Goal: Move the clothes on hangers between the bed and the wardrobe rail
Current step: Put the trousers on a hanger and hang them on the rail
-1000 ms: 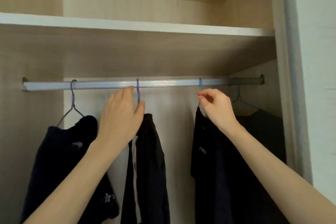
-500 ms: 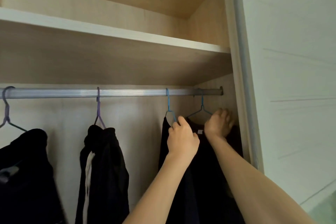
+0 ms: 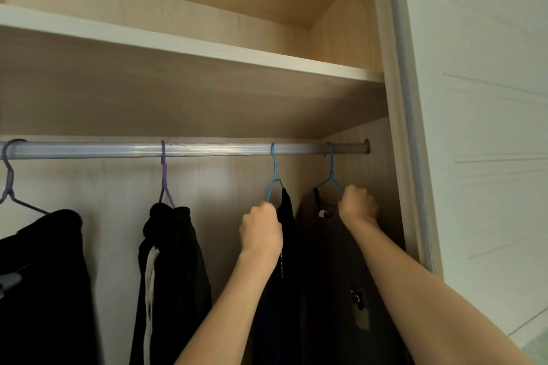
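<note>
Head cam: wardrobe rail [image 3: 207, 149] w/ 4 hung garments; left hand [image 3: 261, 228], right hand [image 3: 357, 206] grips fisted on blue hangers [image 3: 274, 178].

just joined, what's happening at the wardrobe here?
A person is reaching into the wardrobe with both hands. The left hand grips the shoulder of a blue hanger carrying a dark garment, and the right hand grips the rightmost blue hanger with a dark top. Both hooks are on the rail, so nothing is lifted off yet. Two purple hangers with dark clothes hang untouched further left.
</note>
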